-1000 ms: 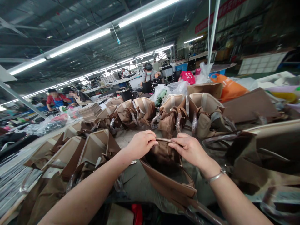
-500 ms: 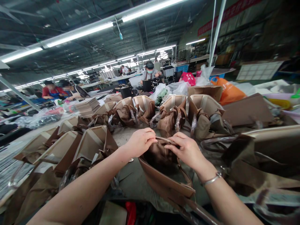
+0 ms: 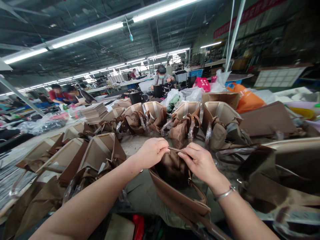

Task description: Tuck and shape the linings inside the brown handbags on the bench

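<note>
A brown handbag (image 3: pixel 175 196) stands on the table in front of me with its mouth open and its dark lining showing. My left hand (image 3: pixel 153 152) pinches the bag's far top edge between thumb and fingers. Farther right along that same edge, my right hand (image 3: pixel 198 160) also pinches it, so a short stretch of rim lies between the two hands. A metal bangle (image 3: pixel 226 192) circles my right wrist. The bag's near handle (image 3: pixel 215 230) hangs down toward me over the table edge.
Several unfinished brown bags (image 3: pixel 96 151) with beige insides curve around the work spot. A stack of boards (image 3: pixel 95 112) lies at the back left. An orange bag (image 3: pixel 246 98) and a brown panel (image 3: pixel 268 118) are at the right. A co-worker (image 3: pixel 160 76) sits beyond.
Both hands keep hold of the rim. My right hand has turned slightly and sits closer over the edge, while the bag and view have shifted only a little.
</note>
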The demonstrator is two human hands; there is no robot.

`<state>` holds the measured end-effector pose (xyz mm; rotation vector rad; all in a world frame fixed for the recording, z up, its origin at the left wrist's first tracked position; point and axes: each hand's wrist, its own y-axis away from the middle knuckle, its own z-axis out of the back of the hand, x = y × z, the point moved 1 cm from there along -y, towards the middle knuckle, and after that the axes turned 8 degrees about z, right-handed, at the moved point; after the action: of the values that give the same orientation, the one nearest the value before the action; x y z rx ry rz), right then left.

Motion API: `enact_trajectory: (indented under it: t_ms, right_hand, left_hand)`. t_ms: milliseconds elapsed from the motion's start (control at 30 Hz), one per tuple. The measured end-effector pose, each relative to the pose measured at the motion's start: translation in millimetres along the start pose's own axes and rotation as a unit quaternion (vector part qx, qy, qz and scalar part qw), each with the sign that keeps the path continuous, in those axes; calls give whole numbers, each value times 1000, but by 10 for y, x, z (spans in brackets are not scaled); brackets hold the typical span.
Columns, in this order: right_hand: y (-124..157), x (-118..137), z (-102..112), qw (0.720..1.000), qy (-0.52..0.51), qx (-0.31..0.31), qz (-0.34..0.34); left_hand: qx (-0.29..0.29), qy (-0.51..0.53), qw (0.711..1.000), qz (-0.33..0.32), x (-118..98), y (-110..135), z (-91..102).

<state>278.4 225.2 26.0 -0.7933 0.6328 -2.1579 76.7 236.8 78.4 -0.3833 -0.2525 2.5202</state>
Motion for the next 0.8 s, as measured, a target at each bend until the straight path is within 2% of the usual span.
enact_trajectory:
  t_ms: [233,533,800]
  right_hand:
    - [-1,-3,49,998,34,40,15]
    - [-40,21,37,999,45,11,15]
    - [-40,75,8,996,74,21,36]
  left_hand:
    - [-9,2,1000,11,-3,-7,-21]
    - [-17,10,1000,14,7,0,-15]
    - [-14,-1,1000,15,-2,-6,-20]
